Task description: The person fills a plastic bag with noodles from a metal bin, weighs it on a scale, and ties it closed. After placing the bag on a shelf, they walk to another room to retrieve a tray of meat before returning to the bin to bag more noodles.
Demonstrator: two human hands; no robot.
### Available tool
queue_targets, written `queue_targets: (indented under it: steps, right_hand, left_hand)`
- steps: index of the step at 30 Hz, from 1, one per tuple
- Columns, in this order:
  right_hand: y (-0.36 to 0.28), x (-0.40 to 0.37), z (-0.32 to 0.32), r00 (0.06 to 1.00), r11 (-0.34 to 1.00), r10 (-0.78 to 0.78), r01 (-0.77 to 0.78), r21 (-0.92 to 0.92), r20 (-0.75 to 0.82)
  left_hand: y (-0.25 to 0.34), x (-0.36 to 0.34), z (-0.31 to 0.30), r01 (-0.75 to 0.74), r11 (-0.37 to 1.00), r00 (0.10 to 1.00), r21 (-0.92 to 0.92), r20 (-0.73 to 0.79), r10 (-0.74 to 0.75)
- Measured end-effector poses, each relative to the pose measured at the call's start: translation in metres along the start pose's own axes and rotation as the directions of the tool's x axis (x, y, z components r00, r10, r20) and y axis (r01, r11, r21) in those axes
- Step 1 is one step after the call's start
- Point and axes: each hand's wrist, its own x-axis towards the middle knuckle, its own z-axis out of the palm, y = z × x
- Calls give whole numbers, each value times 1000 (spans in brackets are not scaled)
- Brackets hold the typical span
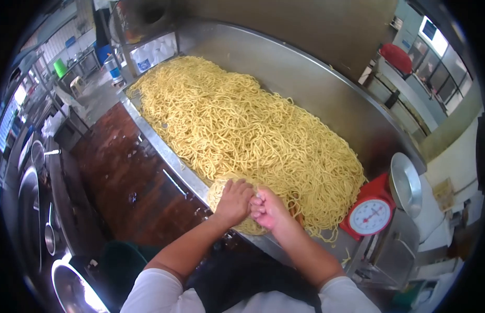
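A large heap of yellow noodles (237, 120) lies in a long metal tray (164, 146). At its near edge sits a clear plastic bag of noodles (217, 192), partly covered by my hands. My left hand (235, 202) lies over the bag with its fingers bent and closed on the plastic. Right beside it, my right hand (268, 208) is closed in a pinch at what looks like the gathered top of the bag. The two hands touch at the fingertips. Most of the bag's lower part is hidden under my hands and wrists.
A red dial scale (370, 215) with a round metal pan (405, 182) stands to the right of the noodles. Along the back rises a tall metal wall (315, 88). Wet reddish floor (122, 172) shows on the left, with a metal bowl (78, 287) at lower left.
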Motion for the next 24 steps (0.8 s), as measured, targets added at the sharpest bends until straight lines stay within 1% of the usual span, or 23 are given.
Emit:
queue_targets:
  steps: [1, 2, 4, 5, 7, 8, 10, 11, 13, 14, 16, 17, 18, 19, 20, 22, 24]
  right_hand:
    - [1, 1, -6, 999, 999, 42, -42, -22, -15]
    - [2, -1, -7, 999, 998, 49, -49, -38, -12]
    - [5, -7, -7, 999, 994, 44, -46, -102, -22]
    - [6, -10, -7, 999, 993, 44, -46, -105, -21]
    - [8, -16, -6, 998, 969, 0, -16, -245, -66]
    - [8, -17, -8, 998, 969, -5, -11, -247, -64]
    - [7, -21, -10, 999, 942, 24, -38, -333, -48]
    - [6, -23, -7, 999, 939, 25, -38, -343, -43]
    - [7, -28, 5, 988, 932, -67, 11, -363, -143]
    - [5, -26, 6, 991, 924, -54, 1, -382, -126]
    - [-2, -23, 4, 997, 964, -14, -5, -266, -70]
    - [-3, -24, 8, 997, 964, -22, 2, -267, -70]
    - [0, -27, 13, 998, 960, -1, -17, -281, -62]
    - [3, -30, 18, 996, 945, -46, 18, -326, -77]
    - [5, -31, 19, 991, 928, -97, 56, -369, -93]
    - [9, -29, 12, 988, 921, -100, 47, -386, -117]
    - [11, -30, 5, 990, 915, -130, 96, -392, -61]
  left_hand:
    - [-1, 0, 0, -10, 1000, 1000, -2, -15, 10]
    - [-1, -1, -2, 3, 1000, 1000, 0, -28, -3]
    - [0, -1, -8, -3, 1000, 1000, -16, 22, 3]
    - [-1, -2, -7, -2, 1000, 1000, -16, 18, 3]
    - [-4, -1, -4, -17, 1000, 1000, -17, -13, 17]
    - [-4, -1, -3, -21, 1000, 1000, -17, -17, 21]
    - [-5, -1, -2, -14, 1000, 1000, -28, 12, 14]
    - [-4, 0, -1, -10, 1000, 1000, -24, 2, 10]
    - [-1, 4, -2, 41, 997, 999, -60, 2, -41]
    - [1, 7, -4, 61, 997, 998, -46, -15, -62]
    - [10, 13, -10, -61, 994, 992, -92, 101, 70]
    - [9, 12, -7, -34, 996, 995, -80, 95, 41]
    - [6, 12, -2, -49, 992, 998, -117, 37, 54]
    - [1, 13, 1, -75, 985, 997, -152, -23, 72]
    - [-4, 14, 5, -65, 987, 998, -147, -30, 61]
    - [-6, 14, 8, -151, 987, 982, -60, -120, 143]
    - [-8, 15, 9, -144, 988, 986, -53, -92, 139]
